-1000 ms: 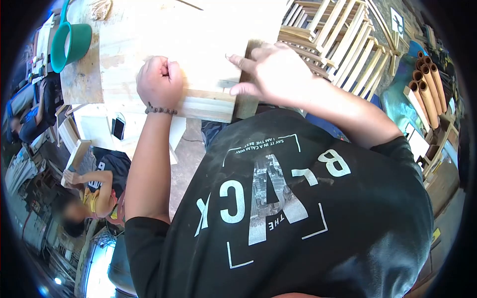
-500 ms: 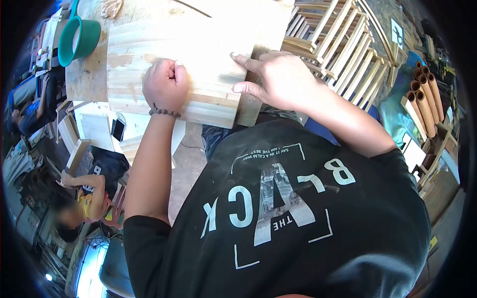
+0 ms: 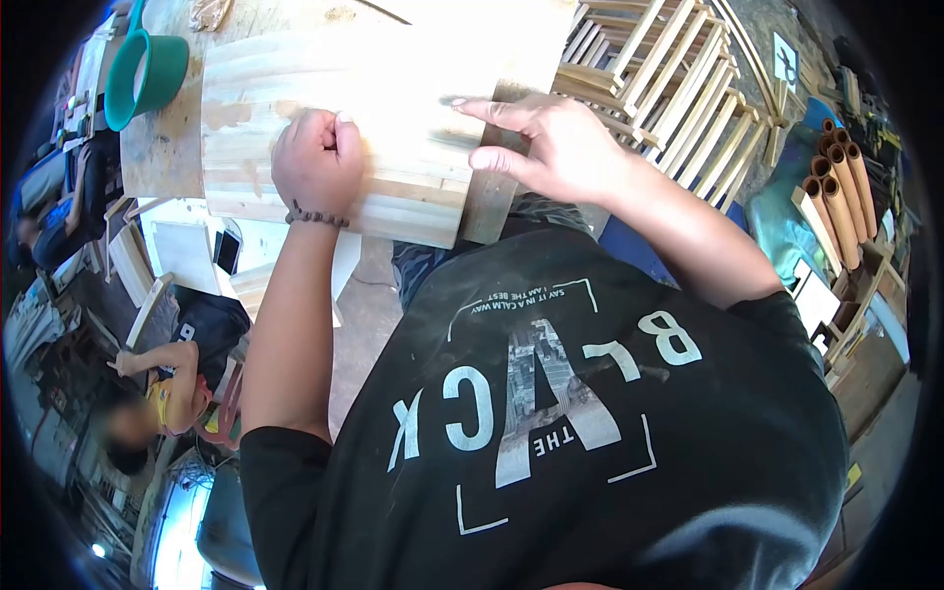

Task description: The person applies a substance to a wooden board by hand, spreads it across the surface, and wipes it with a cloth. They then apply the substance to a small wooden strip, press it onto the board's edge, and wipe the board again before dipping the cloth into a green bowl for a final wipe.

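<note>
A wide pale wood panel (image 3: 241, 157), made of joined strips, lies on the worktable in front of me. My left hand (image 3: 320, 157), a beaded bracelet at its wrist, is closed in a fist over the panel's near left part. What its fingers hold, if anything, is hidden. My right hand (image 3: 551, 143) is at the panel's right edge. Its index finger stretches out over the panel, and the thumb is spread apart below it, with nothing held between them. Strong glare washes out the panel's upper middle.
A green plastic dipper (image 3: 162, 74) stands on the worktable (image 3: 157, 167) at left. Slatted wooden frames (image 3: 678, 88) are stacked at right, beyond them brown tubes (image 3: 836, 187). At lower left another person (image 3: 177, 388) sits near a white surface and wood pieces.
The thumb and index finger of my right hand have straightened and moved further apart. My left fist stays over the same part of the panel. The whole view has shifted slightly.
</note>
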`<state>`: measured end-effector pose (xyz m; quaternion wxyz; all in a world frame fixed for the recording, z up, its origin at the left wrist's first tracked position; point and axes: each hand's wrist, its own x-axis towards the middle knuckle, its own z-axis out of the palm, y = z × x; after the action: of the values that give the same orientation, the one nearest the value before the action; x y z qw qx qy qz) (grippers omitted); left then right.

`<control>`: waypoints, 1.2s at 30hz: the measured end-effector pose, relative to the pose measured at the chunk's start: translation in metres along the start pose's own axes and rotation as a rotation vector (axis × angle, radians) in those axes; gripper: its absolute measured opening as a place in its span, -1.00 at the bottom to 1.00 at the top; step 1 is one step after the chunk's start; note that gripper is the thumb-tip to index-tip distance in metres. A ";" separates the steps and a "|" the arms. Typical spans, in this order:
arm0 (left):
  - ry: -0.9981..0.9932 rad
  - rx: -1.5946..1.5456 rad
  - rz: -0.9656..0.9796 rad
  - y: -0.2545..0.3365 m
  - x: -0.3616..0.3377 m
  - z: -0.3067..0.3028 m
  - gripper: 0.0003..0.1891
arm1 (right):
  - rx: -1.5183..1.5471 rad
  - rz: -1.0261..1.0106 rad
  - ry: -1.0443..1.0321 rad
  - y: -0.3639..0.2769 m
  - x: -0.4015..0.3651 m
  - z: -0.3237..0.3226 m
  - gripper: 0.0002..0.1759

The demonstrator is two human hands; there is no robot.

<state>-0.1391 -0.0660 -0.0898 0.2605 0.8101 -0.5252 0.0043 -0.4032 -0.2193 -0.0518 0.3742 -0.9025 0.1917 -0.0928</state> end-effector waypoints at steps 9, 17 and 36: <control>-0.032 0.000 -0.019 0.005 0.000 -0.001 -0.77 | -0.153 0.091 -0.227 0.005 -0.004 0.017 -0.34; -0.002 -0.020 0.034 0.000 0.001 0.000 -0.79 | 0.209 -0.039 -0.101 0.012 -0.006 0.039 -0.42; 0.016 -0.044 0.017 -0.001 0.001 -0.003 -0.82 | 0.001 -0.071 0.086 -0.022 0.026 0.020 -0.65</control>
<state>-0.1369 -0.0658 -0.0877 0.2823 0.7998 -0.5297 0.0016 -0.3677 -0.2032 -0.0494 0.3626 -0.9038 0.1752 -0.1450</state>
